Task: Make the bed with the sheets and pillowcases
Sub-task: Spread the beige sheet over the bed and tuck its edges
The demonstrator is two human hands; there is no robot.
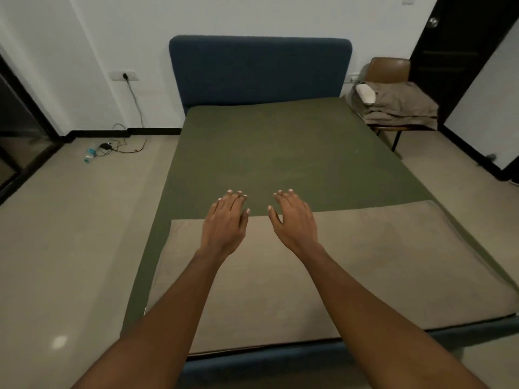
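Right now, stands at the foot of a wide bed (252, 360), looking up its length to a padded blue headboard (259, 70). Shows a dark green sheet (280, 153) pulled flat over the mattress, dull, soft and almost free of creases. Shows next a tan sheet (379, 262) lying across the near end of the bed, folded into a long flat band with straight edges. Runs side to side, crosswise to the bed, with its far edge toward the headboard. Looks thicker and a bit fuzzier than the green one.

Reaches out with left hand (226, 220) and right hand (295, 220), side by side, palms down, over the middle of that far edge. Holds nothing, with fingers straight and a little spread on both. Hard to tell whether touching the cloth or floating just above. Equally near the edge, both of them, fingertips past it over the green. Probably calls for taking that far edge and opening the band away, toward the headboard. Well apart from the band's two corners, though.

Off to the right, a brown chair (389, 70) with a pile (401, 108) of more tan cloth and a small white thing (365, 94) on top; maybe pillowcases there, cannot tell. Smallest, on the floor at left, thin cables (123, 146) and a little bottle (90, 156).
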